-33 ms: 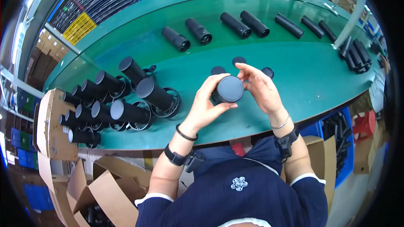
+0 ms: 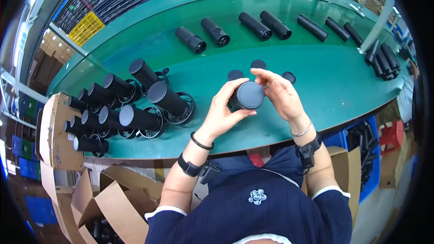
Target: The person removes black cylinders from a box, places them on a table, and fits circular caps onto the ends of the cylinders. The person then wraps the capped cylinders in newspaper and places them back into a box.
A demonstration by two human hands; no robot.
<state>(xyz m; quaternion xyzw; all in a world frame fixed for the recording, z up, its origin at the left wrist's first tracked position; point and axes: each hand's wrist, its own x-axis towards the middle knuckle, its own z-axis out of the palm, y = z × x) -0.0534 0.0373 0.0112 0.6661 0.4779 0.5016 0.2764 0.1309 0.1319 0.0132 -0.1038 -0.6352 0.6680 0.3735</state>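
My left hand [image 2: 223, 114] is wrapped round a black cylinder [image 2: 250, 95] with a flat, round, dark grey end that faces up at me. Just right of it, my right hand [image 2: 282, 95] is held open, fingers stretched out and close to the cylinder's edge. I cannot tell whether its fingertips touch. Beyond my hands, three small black discs lie on the green table [image 2: 217, 142]: a left disc [image 2: 235, 75], a middle disc [image 2: 258, 64] and a right disc [image 2: 288, 77].
Several black cylinders stand in ring-shaped bases [image 2: 169, 101] on the left, beside a cardboard box [image 2: 58, 131]. Across the far strip lie black tubes [image 2: 256, 26], with more tubes piled at the right end [image 2: 383, 61]. Below the table are open cartons [image 2: 120, 210] and a blue crate [image 2: 373, 167].
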